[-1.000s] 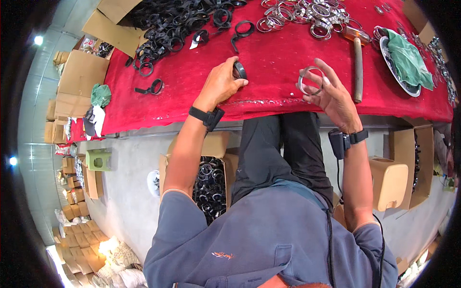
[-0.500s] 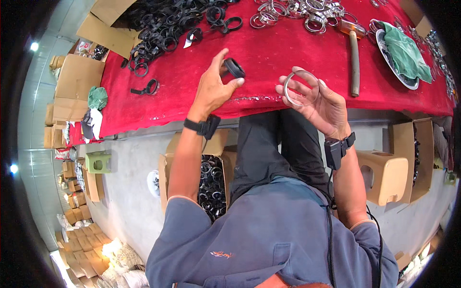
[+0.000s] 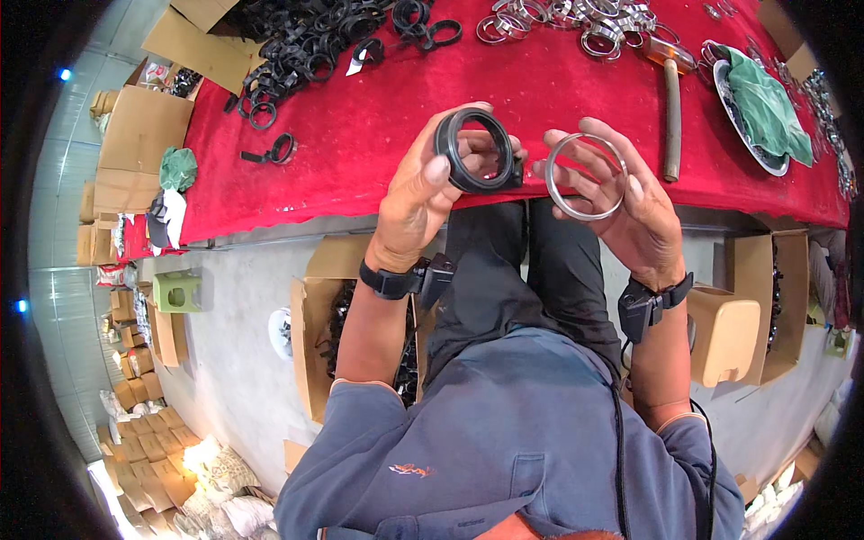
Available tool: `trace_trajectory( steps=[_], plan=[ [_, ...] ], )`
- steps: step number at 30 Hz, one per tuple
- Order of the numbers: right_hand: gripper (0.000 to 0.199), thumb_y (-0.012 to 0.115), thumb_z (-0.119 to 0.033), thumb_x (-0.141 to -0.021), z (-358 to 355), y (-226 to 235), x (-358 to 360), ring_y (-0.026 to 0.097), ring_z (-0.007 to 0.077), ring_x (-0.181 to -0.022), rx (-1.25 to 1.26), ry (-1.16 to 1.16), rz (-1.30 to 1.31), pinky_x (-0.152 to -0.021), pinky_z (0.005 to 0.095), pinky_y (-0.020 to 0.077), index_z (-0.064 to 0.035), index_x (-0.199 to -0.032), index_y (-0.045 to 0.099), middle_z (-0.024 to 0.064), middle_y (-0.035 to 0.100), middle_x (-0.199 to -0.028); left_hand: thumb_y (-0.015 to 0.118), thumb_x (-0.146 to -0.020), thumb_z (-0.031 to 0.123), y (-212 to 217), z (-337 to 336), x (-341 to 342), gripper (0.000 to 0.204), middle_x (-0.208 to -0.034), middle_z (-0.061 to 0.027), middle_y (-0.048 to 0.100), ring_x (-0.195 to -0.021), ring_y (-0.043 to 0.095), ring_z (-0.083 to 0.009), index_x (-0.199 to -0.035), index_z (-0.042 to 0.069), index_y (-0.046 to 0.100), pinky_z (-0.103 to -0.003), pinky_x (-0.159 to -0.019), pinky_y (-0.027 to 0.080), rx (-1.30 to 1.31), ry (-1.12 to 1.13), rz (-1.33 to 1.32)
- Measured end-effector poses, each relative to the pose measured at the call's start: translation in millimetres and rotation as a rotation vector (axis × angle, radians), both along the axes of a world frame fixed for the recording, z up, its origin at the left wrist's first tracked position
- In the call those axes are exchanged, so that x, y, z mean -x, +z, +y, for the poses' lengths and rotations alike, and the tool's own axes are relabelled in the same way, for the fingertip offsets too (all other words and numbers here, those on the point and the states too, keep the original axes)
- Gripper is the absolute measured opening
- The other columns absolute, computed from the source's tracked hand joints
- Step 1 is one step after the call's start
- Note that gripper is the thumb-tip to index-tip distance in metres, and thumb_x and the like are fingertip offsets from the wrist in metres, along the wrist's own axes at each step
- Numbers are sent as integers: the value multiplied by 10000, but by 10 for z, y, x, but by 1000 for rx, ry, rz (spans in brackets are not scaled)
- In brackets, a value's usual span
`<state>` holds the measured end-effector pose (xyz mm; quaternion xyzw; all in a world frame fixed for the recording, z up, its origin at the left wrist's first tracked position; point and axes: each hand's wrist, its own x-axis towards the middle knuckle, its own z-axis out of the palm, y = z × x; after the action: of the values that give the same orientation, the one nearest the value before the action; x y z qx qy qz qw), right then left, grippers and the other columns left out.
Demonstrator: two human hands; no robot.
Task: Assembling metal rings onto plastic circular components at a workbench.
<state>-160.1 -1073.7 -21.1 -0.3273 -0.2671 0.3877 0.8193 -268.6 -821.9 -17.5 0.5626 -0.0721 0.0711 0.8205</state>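
Observation:
My left hand (image 3: 416, 200) grips a black ring-shaped part (image 3: 445, 158), its round opening turned toward me and a small tab at its lower right. Close beside it, my right hand (image 3: 643, 211) holds a thin silver metal ring (image 3: 621, 184) between thumb and fingers. The two rings are side by side and apart, above the near edge of the red cloth-covered table (image 3: 342, 171). Both hands are closed on their pieces. Part of the left fingers shows through the black ring.
Black ring parts (image 3: 310, 40) are heaped at the far left, silver rings (image 3: 598, 36) at the far middle. A hammer (image 3: 671, 117) lies to the right, beside a metal tray (image 3: 727, 99) with green cloth (image 3: 765, 103). An open carton (image 3: 312, 360) and a tan stool (image 3: 727, 337) stand below.
My left hand has moved right and turned the black ring so its opening faces me. My right hand has shifted slightly right and down with the silver ring, and the two are closer.

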Motion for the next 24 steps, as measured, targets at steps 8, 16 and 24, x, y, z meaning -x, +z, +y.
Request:
trace_trajectory(
  steps=[8, 16, 24],
  plan=[
    [748, 535, -454, -1120, -74, -58, -56, 674, 371, -1310, 101, 3, 64, -1019, 477, 636, -48, -1682, 254, 284, 522, -1567, 485, -1130, 517, -71, -136, 8, 777, -1379, -255, 644, -1202, 712, -312, -1662, -4, 263, -491, -1073, 565, 116, -63, 201],
    [1011, 835, -358, -945, -138, -30, 23, 711, 331, -1218, 247, -28, -108, -947, 426, 635, -75, -1701, 227, 234, 534, -1553, 563, -1099, 527, -165, -202, 132, 835, -1457, -237, 601, -1309, 649, -311, -1670, -1, 257, -463, -1143, 515, 197, -58, 176],
    [742, 777, -386, -1010, -142, -6, 171, 694, 237, -1219, 411, -107, -217, -977, 340, 569, -10, -1570, 471, 161, 668, -1336, 820, -960, 431, -247, -281, 170, 924, -1556, -186, 552, -1395, 585, -267, -1641, -5, 375, -434, -1208, 453, -99, 71, 89]
  ],
)
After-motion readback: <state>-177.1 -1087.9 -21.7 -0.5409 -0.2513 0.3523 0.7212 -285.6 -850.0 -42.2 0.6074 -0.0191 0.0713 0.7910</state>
